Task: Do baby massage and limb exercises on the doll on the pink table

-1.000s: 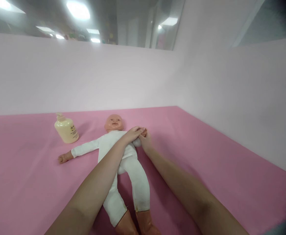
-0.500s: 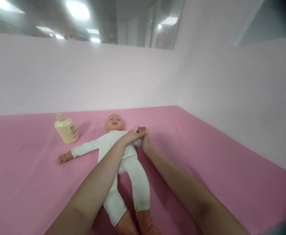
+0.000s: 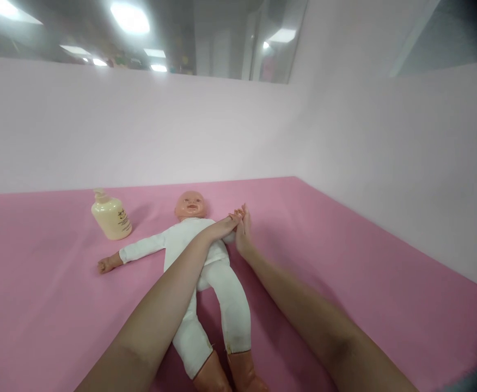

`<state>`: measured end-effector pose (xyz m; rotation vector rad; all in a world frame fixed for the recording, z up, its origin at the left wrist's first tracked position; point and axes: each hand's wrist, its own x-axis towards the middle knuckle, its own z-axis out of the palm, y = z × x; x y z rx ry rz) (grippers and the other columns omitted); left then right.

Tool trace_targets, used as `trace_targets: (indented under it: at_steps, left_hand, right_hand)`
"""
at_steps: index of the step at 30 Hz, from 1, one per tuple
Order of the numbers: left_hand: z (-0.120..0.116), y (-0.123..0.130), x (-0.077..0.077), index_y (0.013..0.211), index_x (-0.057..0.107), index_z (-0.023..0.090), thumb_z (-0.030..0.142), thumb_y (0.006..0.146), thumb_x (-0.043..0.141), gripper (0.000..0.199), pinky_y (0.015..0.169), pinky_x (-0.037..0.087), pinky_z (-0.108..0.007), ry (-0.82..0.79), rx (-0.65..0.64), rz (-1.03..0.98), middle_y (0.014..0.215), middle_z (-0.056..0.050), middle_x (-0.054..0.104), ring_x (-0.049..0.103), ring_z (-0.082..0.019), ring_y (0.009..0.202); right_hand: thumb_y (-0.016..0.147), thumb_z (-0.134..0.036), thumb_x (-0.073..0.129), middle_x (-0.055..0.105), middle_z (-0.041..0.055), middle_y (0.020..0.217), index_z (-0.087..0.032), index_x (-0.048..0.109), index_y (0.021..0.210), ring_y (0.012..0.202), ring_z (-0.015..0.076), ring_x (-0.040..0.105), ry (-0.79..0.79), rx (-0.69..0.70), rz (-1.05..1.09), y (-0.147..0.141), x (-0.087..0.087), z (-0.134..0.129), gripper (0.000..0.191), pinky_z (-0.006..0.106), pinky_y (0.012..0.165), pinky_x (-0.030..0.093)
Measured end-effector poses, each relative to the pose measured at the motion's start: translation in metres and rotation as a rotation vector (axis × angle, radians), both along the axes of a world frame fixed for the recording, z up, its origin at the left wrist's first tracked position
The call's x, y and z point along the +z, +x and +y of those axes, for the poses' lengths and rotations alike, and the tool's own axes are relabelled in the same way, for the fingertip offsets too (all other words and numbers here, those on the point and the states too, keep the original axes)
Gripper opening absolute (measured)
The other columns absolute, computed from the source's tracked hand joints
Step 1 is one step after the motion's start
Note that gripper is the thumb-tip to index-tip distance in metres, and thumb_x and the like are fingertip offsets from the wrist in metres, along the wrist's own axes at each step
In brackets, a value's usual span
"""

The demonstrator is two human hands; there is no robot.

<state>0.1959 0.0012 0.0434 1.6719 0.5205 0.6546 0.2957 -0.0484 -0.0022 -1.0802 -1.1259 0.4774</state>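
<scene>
A baby doll (image 3: pixel 181 239) in a white cloth body lies on its back, its head away from me and its feet towards me. My left hand (image 3: pixel 223 227) reaches across the doll's chest and is closed on the doll's hand (image 3: pixel 239 211) at the right. From the outer side, my right hand (image 3: pixel 243 234) presses against that same small hand, fingers pointing up, so it is held between my palms. Most of the doll's forearm there is hidden. Its other arm (image 3: pixel 142 248) lies stretched out to the left, fist on the pink surface.
A cream pump bottle (image 3: pixel 111 218) stands on the pink padded surface (image 3: pixel 38 305), left of the doll's head. White walls (image 3: pixel 140 130) rise behind and along the right side. A reflective panel (image 3: pixel 222 32) is set in the back wall.
My right hand's fingers have straightened upward from lying curled at the doll's hand. My left hand's fingers have shifted slightly beside it. The doll's body and the bottle stay in place.
</scene>
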Motion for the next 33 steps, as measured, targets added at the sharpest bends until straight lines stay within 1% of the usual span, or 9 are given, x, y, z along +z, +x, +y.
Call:
trace_targets:
  at_steps: [3,6,12,14,16,18,24,28,33]
  left_hand:
    - [0.001,0.001,0.0,0.107,0.07,0.018,0.065,0.089,0.052,0.053,0.101,0.044,-0.037,-0.05,0.034,-0.049,0.101,-0.009,0.073,0.064,-0.024,0.107]
    - [0.002,0.001,0.0,0.104,0.071,0.016,0.062,0.086,0.059,0.051,0.098,0.046,-0.037,-0.095,0.049,-0.046,0.096,-0.009,0.074,0.066,-0.024,0.101]
    - [0.003,0.001,0.002,0.089,0.07,0.013,0.05,0.08,0.071,0.039,0.098,0.045,-0.039,-0.101,0.088,-0.082,0.088,-0.009,0.073,0.066,-0.023,0.094]
    - [0.003,0.002,0.003,0.087,0.068,0.013,0.043,0.078,0.074,0.033,0.099,0.045,-0.041,-0.116,0.108,-0.101,0.089,-0.009,0.072,0.066,-0.024,0.096]
    - [0.003,0.002,0.004,0.088,0.066,0.013,0.036,0.076,0.077,0.028,0.102,0.044,-0.042,-0.145,0.119,-0.123,0.092,-0.008,0.071,0.065,-0.025,0.1]
    - [0.002,0.002,0.005,0.091,0.064,0.014,0.03,0.074,0.079,0.028,0.104,0.044,-0.043,-0.165,0.155,-0.129,0.097,-0.008,0.071,0.064,-0.025,0.106]
    - [-0.002,0.001,0.01,0.095,0.062,0.015,0.016,0.068,0.081,0.033,0.108,0.042,-0.043,-0.153,0.263,-0.098,0.107,-0.008,0.071,0.063,-0.025,0.113]
    - [-0.004,0.001,0.011,0.094,0.061,0.014,0.014,0.068,0.08,0.032,0.103,0.046,-0.043,-0.165,0.306,-0.076,0.104,-0.01,0.071,0.065,-0.025,0.107]
    - [-0.003,0.0,0.009,0.094,0.061,0.014,0.016,0.058,0.087,0.045,0.098,0.048,-0.041,-0.138,0.377,-0.079,0.101,-0.009,0.07,0.066,-0.023,0.098]
  right_hand:
    - [0.093,-0.043,0.049,0.049,0.0117,0.144,-0.023,0.023,0.155,0.142,0.0247,0.036,0.013,-0.043,-0.193,-0.004,0.005,-0.005,0.071,0.052,0.124,0.014]
    - [0.093,-0.037,0.047,0.048,0.013,0.146,-0.021,0.018,0.157,0.145,0.0245,0.033,0.039,-0.016,-0.277,-0.007,0.01,-0.009,0.072,0.052,0.124,0.01]
    - [0.092,-0.038,0.045,0.04,0.0147,0.154,-0.017,0.033,0.151,0.152,0.0261,0.021,0.014,-0.018,-0.323,-0.007,0.008,-0.008,0.063,0.053,0.125,0.005]
    - [0.089,-0.038,0.048,0.028,0.0174,0.16,-0.013,0.027,0.154,0.153,0.029,0.014,-0.038,-0.039,-0.35,-0.006,0.004,-0.006,0.072,0.055,0.125,0.005]
    - [0.086,-0.039,0.053,0.015,0.0195,0.164,-0.01,0.013,0.157,0.154,0.0321,0.009,-0.093,-0.046,-0.37,-0.006,0.0,-0.004,0.087,0.058,0.125,0.007]
    - [0.084,-0.04,0.056,0.01,0.0194,0.165,-0.01,0.001,0.158,0.155,0.0332,0.006,-0.13,-0.03,-0.382,-0.006,-0.002,-0.004,0.097,0.06,0.124,0.008]
    - [0.086,-0.035,0.054,0.003,0.014,0.167,-0.014,-0.005,0.159,0.155,0.0278,-0.007,-0.164,0.051,-0.344,-0.011,0.006,-0.009,0.097,0.058,0.126,0.005]
    - [0.086,-0.034,0.055,0.009,0.0103,0.167,-0.018,-0.001,0.159,0.156,0.0228,-0.003,-0.136,0.121,-0.266,-0.015,0.012,-0.011,0.094,0.052,0.127,0.006]
    - [0.084,-0.033,0.057,0.021,0.0074,0.165,-0.022,0.009,0.159,0.155,0.0204,0.009,-0.108,0.218,-0.203,-0.017,0.015,-0.013,0.09,0.049,0.127,0.009]
